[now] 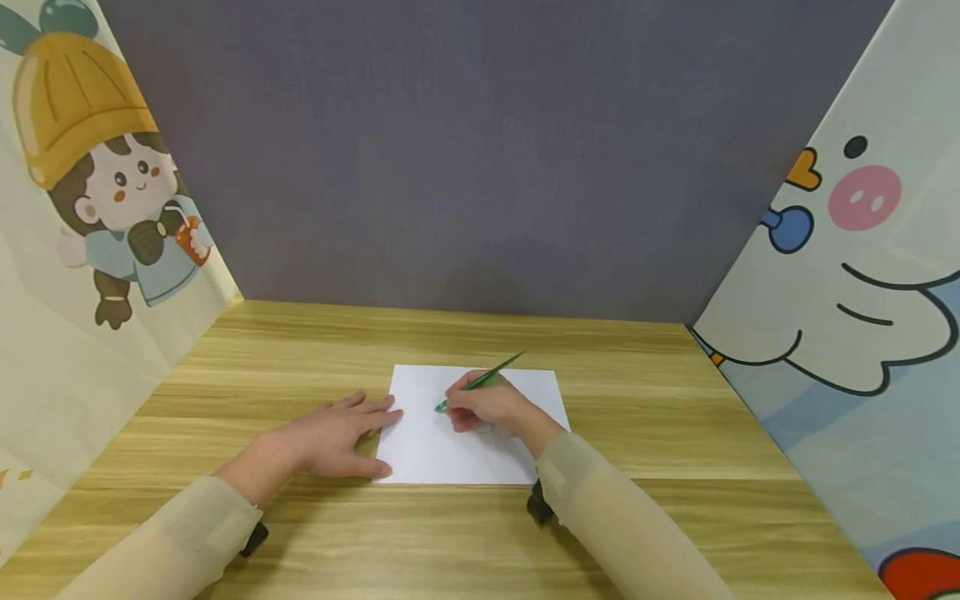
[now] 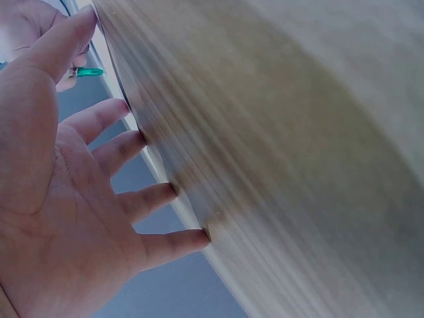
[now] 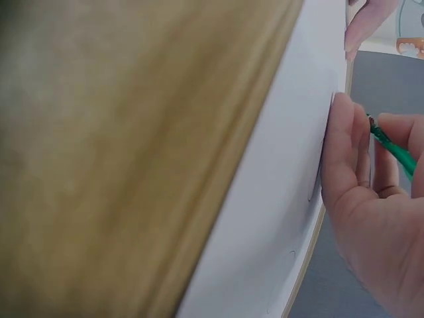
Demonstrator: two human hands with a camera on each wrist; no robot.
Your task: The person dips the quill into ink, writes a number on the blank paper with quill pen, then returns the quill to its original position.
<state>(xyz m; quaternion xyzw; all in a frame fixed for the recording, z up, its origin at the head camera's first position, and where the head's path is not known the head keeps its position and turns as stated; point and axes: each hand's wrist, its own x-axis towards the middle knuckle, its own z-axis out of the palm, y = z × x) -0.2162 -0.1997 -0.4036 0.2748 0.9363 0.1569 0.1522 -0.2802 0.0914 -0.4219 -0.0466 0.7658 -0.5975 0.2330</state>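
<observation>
A white sheet of paper (image 1: pixel 465 450) lies on the wooden table (image 1: pixel 300 358). My left hand (image 1: pixel 337 437) lies flat with straight fingers, its fingertips pressing the sheet's left edge; the left wrist view shows those fingers (image 2: pixel 119 149) spread against the table (image 2: pixel 285 132). My right hand (image 1: pixel 487 408) rests on the paper and grips a green pen (image 1: pixel 480 382), its tip touching the sheet. In the right wrist view the fingers (image 3: pixel 351 152) curl around the green pen (image 3: pixel 391 149) beside the white paper (image 3: pixel 278 199).
A grey panel (image 1: pixel 480 150) closes the back of the table. Cartoon-printed panels stand at the left (image 1: pixel 82 233) and right (image 1: pixel 862 292). Bare wood surrounds the sheet on all sides.
</observation>
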